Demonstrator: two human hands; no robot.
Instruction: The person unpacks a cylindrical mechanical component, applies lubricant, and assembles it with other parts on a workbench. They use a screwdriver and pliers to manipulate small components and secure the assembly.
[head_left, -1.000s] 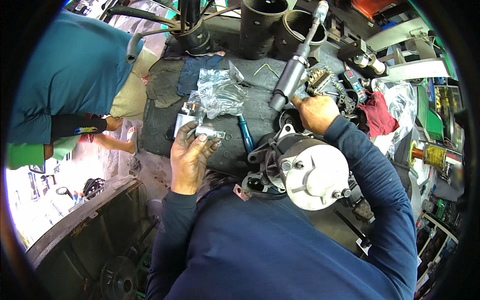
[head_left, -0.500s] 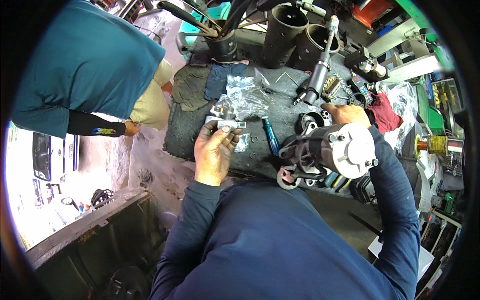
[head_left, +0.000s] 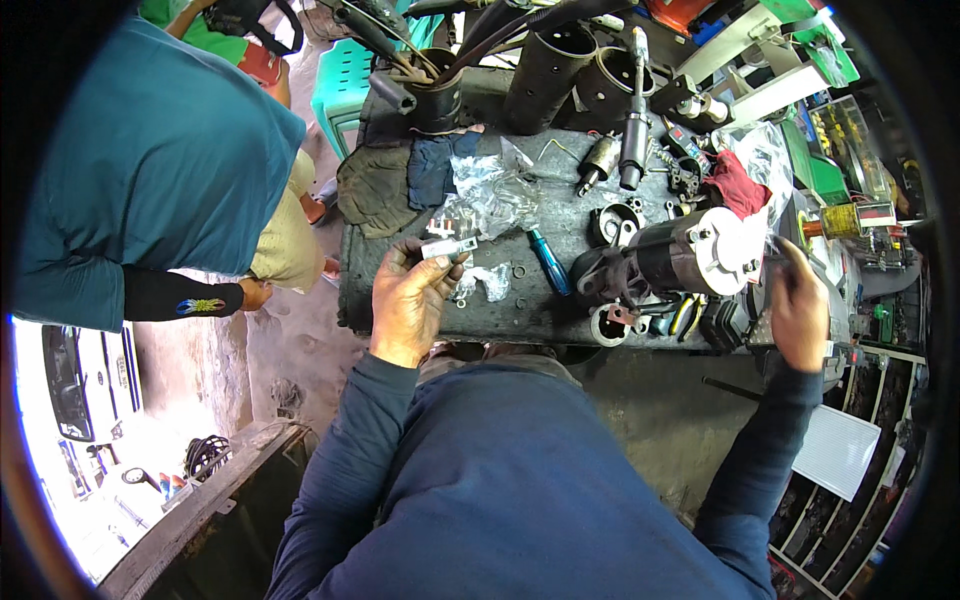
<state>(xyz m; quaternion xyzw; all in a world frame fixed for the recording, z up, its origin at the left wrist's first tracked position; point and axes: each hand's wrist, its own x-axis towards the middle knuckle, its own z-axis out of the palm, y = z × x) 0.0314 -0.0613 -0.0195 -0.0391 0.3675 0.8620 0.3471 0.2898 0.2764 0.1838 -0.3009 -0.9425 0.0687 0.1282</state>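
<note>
My left hand (head_left: 408,305) is closed, with thumb and fingers pinching a small pale metal piece (head_left: 448,247) with a square opening at one end. The piece is above the near-left part of the dark worktable (head_left: 400,275). A starter motor (head_left: 690,250) with a silvery end cap lies on its side at the table's near right. Just right of that cap is my right hand (head_left: 800,310), apart from it, index finger stretched and nothing visible in the grasp. A blue-handled tool (head_left: 549,262) and several small rings (head_left: 518,271) lie between my left hand and the motor.
Clear plastic bags (head_left: 490,195) and dark cloths (head_left: 378,190) cover the table's far left. Metal cylinders (head_left: 548,75) stand at the back; a long grey tool (head_left: 635,140), a red rag (head_left: 738,183) and pliers (head_left: 687,316) surround the motor. A person in teal (head_left: 180,150) stands at the left.
My right hand has come back from the small parts beyond the motor to the motor's right side. My left hand keeps its pinch on the metal piece. The view has shifted slightly.
</note>
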